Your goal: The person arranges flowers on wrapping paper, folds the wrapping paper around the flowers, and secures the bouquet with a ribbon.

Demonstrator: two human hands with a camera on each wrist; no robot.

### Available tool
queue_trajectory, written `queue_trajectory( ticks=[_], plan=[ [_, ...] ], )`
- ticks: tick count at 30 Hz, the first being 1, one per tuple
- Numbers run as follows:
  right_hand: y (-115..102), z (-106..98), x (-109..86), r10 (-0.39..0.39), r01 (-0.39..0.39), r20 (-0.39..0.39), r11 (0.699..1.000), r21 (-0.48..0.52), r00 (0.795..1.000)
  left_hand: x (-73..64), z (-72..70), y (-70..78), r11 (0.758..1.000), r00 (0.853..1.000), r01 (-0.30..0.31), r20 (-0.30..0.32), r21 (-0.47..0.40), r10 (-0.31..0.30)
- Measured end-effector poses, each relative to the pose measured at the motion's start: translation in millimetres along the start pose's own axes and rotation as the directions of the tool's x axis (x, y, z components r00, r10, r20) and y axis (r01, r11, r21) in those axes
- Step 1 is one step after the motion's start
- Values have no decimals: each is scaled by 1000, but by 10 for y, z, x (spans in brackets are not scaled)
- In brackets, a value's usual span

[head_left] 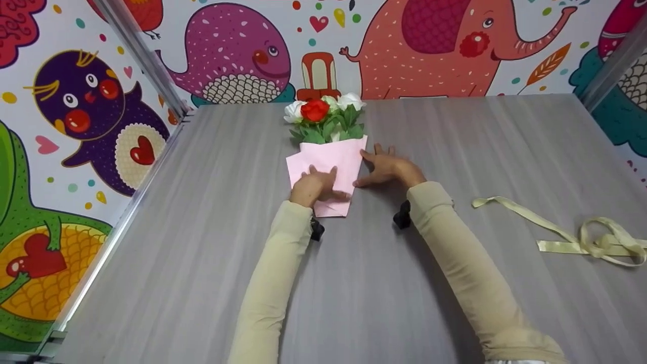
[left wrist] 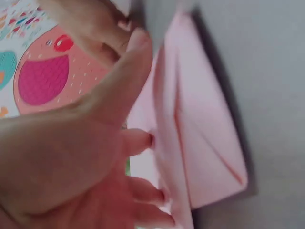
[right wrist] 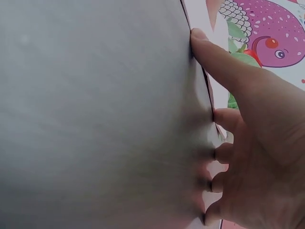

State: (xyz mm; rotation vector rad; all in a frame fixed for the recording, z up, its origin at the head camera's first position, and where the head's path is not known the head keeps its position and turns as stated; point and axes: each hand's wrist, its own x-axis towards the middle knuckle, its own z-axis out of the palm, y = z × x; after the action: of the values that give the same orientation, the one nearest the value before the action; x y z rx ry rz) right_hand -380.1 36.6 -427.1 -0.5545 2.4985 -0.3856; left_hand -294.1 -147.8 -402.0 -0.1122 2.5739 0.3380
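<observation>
A bouquet of artificial flowers lies on the table, its blossoms pointing away; a red rose (head_left: 314, 110) sits among white flowers (head_left: 350, 101) and green leaves (head_left: 313, 134). Pink wrapping paper (head_left: 331, 156) is folded around the stems, which are hidden. My left hand (head_left: 316, 187) presses on the front of the wrap with spread fingers. In the left wrist view its fingertips touch the paper (left wrist: 209, 157), near a folded edge. At the wrap's right edge, my right hand (head_left: 386, 167) touches the paper with thumb and forefinger, its other fingers spread on the table.
A pale yellow ribbon (head_left: 561, 246) lies loosely looped on the table at the right. The grey wood-look table (head_left: 202, 242) meets a wall printed with cartoon animals (head_left: 429, 50) at the back. Metal posts (head_left: 146, 55) stand at the back corners.
</observation>
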Motion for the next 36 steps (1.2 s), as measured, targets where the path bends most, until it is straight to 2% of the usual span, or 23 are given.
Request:
queue_trajectory(
  ticks=[2, 4, 7, 9, 13, 15, 18, 21, 27, 34, 36],
  plan=[
    [12, -14, -2, 7, -7, -7, 1000, -7, 1000, 37, 6, 2, 998, 995, -51, -87, 22, 53],
    [19, -19, 3, 17, -17, -2, 1000, -5, 1000, 69, 24, -6, 995, 979, -92, -178, 51, 99],
    [21, -19, 25, 23, -23, 14, 1000, 4, 1000, 109, 31, -25, 988, 960, -107, -247, 109, 131],
    [20, -26, 33, 26, -27, 17, 1000, 10, 1000, 125, 10, -33, 991, 963, -95, -242, 97, 117],
    [19, -43, 25, 32, -32, 0, 999, 19, 999, 133, -66, -35, 998, 985, -55, -162, 5, 55],
    [15, -44, 18, 28, -28, -2, 999, 24, 1000, 123, -97, -36, 999, 993, -31, -118, -15, 29],
    [13, -38, 11, 9, -9, -3, 1000, 16, 1000, 112, -124, -42, 999, 997, -8, -82, 33, 11],
    [24, -36, 0, 0, 0, -15, 1000, 8, 1000, 115, -138, -37, 997, 997, 2, -74, 75, 4],
    [64, -42, -21, 11, -11, -34, 1000, 9, 999, 173, -122, -9, 997, 997, -9, -80, 81, 15],
    [39, 0, -6, 4, -3, -22, 1000, 30, 1000, 167, -27, -2, 998, 982, 0, -189, 57, 11],
    [29, 15, 3, 1, 0, -14, 999, 33, 1000, 133, 5, 30, 999, 981, 11, -192, 34, -5]
  ],
)
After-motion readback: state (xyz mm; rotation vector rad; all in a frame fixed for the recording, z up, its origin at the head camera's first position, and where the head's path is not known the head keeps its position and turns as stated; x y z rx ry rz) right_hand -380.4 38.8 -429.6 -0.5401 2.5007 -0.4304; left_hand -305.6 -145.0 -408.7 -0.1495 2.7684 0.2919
